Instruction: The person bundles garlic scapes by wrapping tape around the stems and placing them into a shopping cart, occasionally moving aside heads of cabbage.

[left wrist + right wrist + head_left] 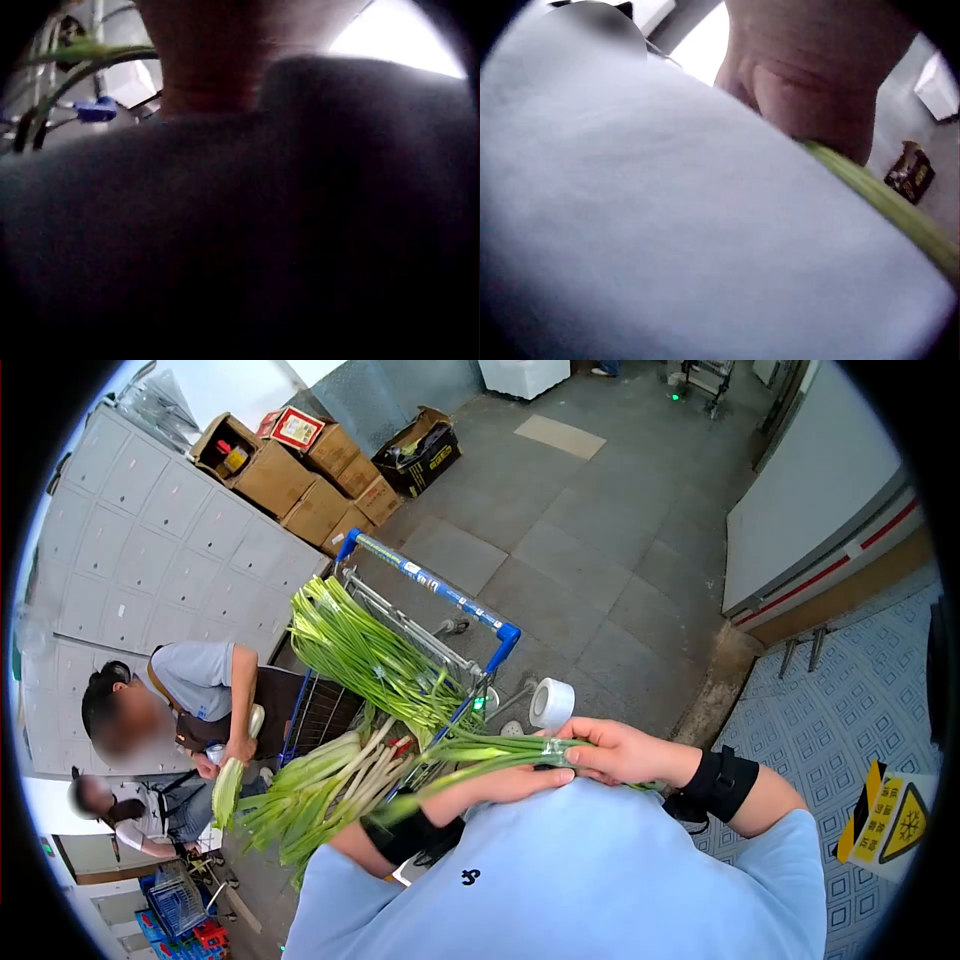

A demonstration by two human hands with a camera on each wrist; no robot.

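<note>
My right hand (612,750) pinches a bundle of long green scallions (490,747) where clear tape wraps it, close in front of my blue shirt. My left hand (515,785) lies along the near side of the bundle, its visible fingers straight and its thumb hidden. A white tape roll (552,703) is just beyond the taped part. In the right wrist view, a green stalk (885,193) runs past the hand, with the shirt covering much of the picture. Green leaves (90,52) show beside the wrist in the dark left wrist view.
A blue-handled cart (430,582) carries more scallions (355,645) and pale-stemmed greens (310,780). Beside it, a person (215,690) holds a leafy vegetable (228,790). Grey lockers (130,530) and cardboard boxes (275,480) line the left side. Another person (140,815) stands farther back.
</note>
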